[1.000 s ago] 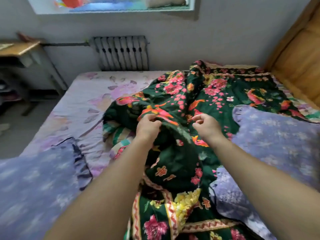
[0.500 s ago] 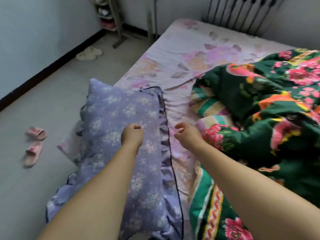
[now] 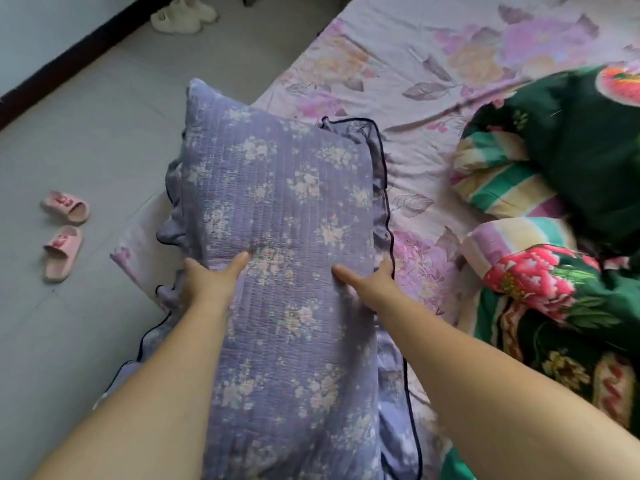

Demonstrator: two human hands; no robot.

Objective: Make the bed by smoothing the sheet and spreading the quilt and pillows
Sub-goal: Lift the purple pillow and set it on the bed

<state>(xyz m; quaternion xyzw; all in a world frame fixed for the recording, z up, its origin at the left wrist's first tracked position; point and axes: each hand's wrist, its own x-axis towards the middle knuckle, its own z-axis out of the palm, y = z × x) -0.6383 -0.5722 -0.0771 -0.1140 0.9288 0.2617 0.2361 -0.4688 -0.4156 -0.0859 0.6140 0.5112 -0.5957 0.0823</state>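
Note:
A purple floral pillow (image 3: 277, 188) with a dark-piped ruffle lies along the left edge of the bed, partly hanging over it. My left hand (image 3: 207, 282) grips its left side, thumb on top and fingers hidden under the edge. My right hand (image 3: 367, 282) grips its right side, thumb on top and fingers curled round the ruffle. A pale pink floral sheet (image 3: 433, 81) covers the mattress, wrinkled. The dark green flowered quilt (image 3: 561, 209) lies bunched in a heap at the right.
The grey floor (image 3: 86, 133) runs along the bed's left side. Two pink slippers (image 3: 64, 233) lie there, and a white pair (image 3: 183, 17) sits farther back near the wall's dark skirting.
My view turned from the quilt to the bed's left edge. Both hands let go of the quilt, reached left and took hold of the pillow's two sides.

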